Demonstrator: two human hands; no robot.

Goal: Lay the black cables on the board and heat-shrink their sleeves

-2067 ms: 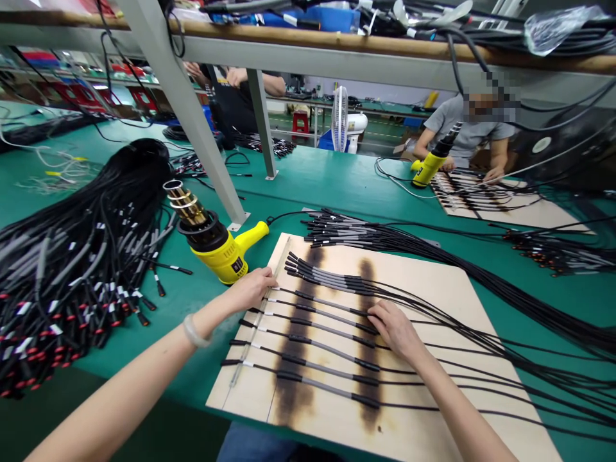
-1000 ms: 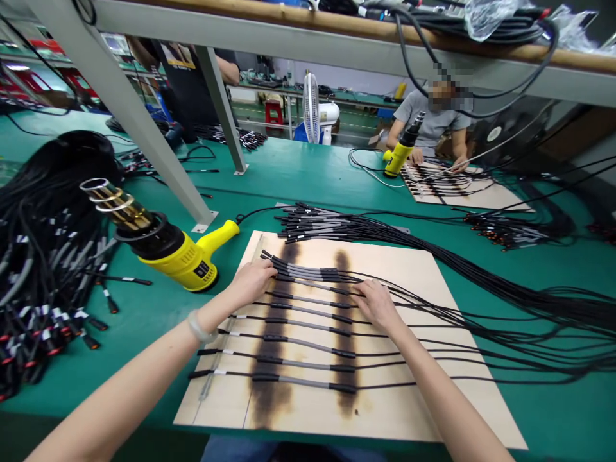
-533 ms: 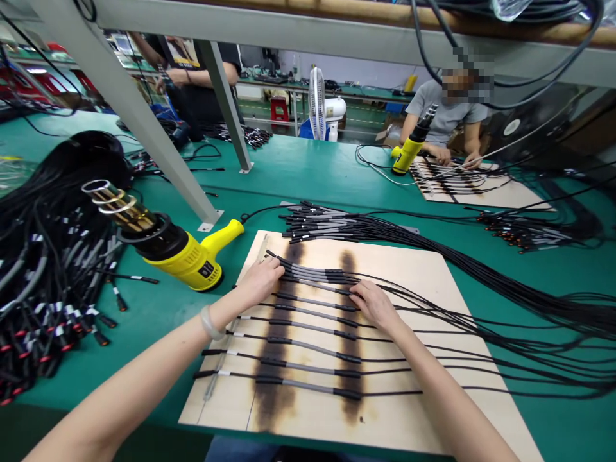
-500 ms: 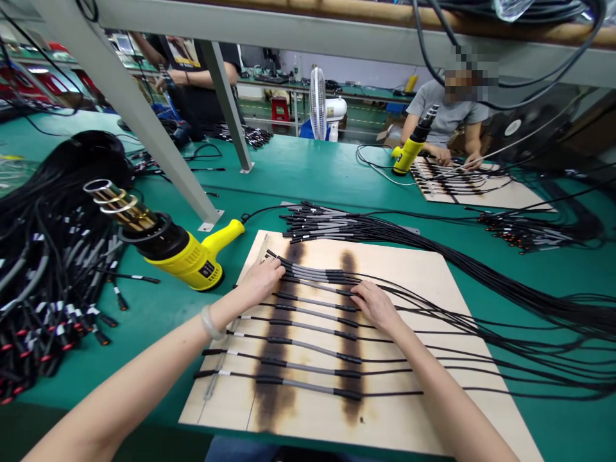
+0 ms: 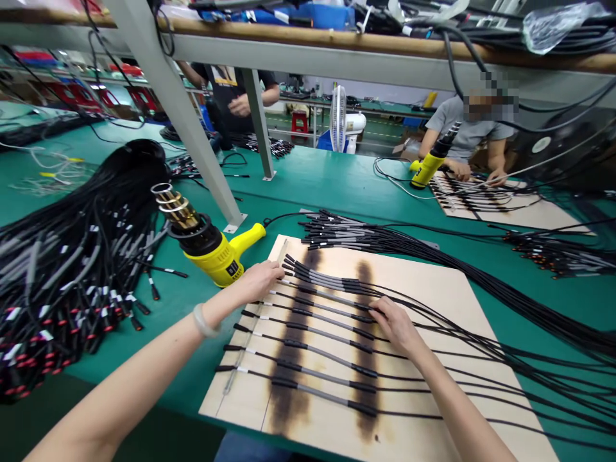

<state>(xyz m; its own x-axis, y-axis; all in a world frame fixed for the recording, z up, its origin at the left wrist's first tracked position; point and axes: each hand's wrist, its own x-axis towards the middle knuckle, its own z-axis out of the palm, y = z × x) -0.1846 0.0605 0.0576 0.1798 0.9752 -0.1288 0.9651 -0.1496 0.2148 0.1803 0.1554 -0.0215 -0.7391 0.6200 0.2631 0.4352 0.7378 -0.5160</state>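
Observation:
A light wooden board [image 5: 423, 276] with two dark scorched bands lies before me. Across it run several black cables [image 5: 332, 360] with grey middle sections and black sleeves, roughly side by side. At the board's upper left edge, my left hand [image 5: 262, 281] has its fingers closed around the left end of the uppermost separate cable, partly hiding it. My right hand [image 5: 395, 324] pinches that cable [image 5: 342, 298] near its right black sleeve, by the right scorched band. Just above it, a small group of cables [image 5: 332, 277] lies bunched together.
A yellow heat gun [image 5: 219, 256] stands nozzle-up left of the board. Cable bundles [image 5: 341, 231] lie behind it, and a large cable pile [image 5: 91, 256] at left. A metal post [image 5: 192, 122] rises nearby. Across the table, a co-worker [image 5: 469, 141] handles cables beside another heat gun [image 5: 430, 163].
The view has shifted, so the table appears further right and lower. My left hand has slid left along the board toward the cable's end. My right hand stays near the right sleeve.

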